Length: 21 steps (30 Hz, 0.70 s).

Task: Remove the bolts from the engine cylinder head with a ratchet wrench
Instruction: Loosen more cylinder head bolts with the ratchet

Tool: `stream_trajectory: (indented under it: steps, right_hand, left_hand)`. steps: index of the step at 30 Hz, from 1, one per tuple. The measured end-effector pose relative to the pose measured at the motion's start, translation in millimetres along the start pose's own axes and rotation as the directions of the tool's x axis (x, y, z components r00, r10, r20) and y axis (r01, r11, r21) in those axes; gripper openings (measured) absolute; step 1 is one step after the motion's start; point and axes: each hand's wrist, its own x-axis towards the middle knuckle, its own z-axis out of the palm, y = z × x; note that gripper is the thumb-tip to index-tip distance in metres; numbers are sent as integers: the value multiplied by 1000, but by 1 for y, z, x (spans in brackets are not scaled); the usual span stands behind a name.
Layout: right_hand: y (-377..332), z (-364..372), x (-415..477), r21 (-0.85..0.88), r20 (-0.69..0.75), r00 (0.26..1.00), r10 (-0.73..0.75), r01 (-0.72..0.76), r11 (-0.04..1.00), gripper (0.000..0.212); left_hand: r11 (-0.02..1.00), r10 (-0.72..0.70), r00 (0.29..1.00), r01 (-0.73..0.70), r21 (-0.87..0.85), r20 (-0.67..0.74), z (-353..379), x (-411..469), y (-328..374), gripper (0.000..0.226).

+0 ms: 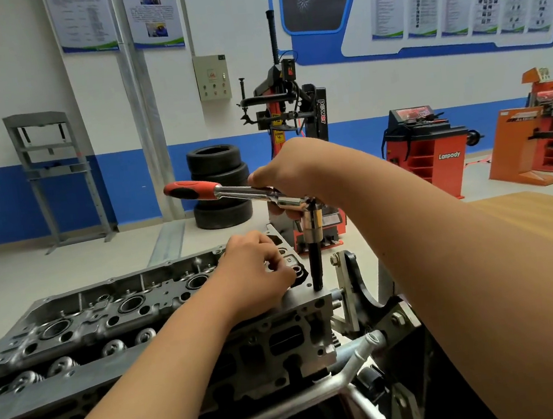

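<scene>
behind: tyre stack (217, 168), tyre changer (290, 104); left hand (254, 270) covers cylinder head (108, 318) corner.

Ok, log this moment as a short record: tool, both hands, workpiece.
tool: red-and-black-handled chrome ratchet wrench, socket and black extension upright
tip: on the right-end corner of the grey cast-metal cylinder head
right hand: grips the wrench near its head
left hand: rests on the cylinder head's top, fingers curled; any bolt hidden
background: stacked black tyres
</scene>
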Motion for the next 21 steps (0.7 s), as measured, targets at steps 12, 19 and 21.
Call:
stream_trajectory:
  steps: [12, 19, 21]
  right_hand:
    - [-2, 0, -4, 8, 57, 998, -35, 35, 999, 28]
    - [2, -4, -4, -28, 49, 998, -29, 31, 999, 27]
    - [3, -5, -3, -19, 32, 999, -14, 15, 1000, 30]
  left_hand:
    - [989, 63, 998, -67, 133, 31, 1, -1, -3, 31]
    - [999, 47, 996, -46, 22, -70, -1, -2, -1, 12]
    - [987, 52, 997, -59, 149, 48, 2, -1, -3, 34]
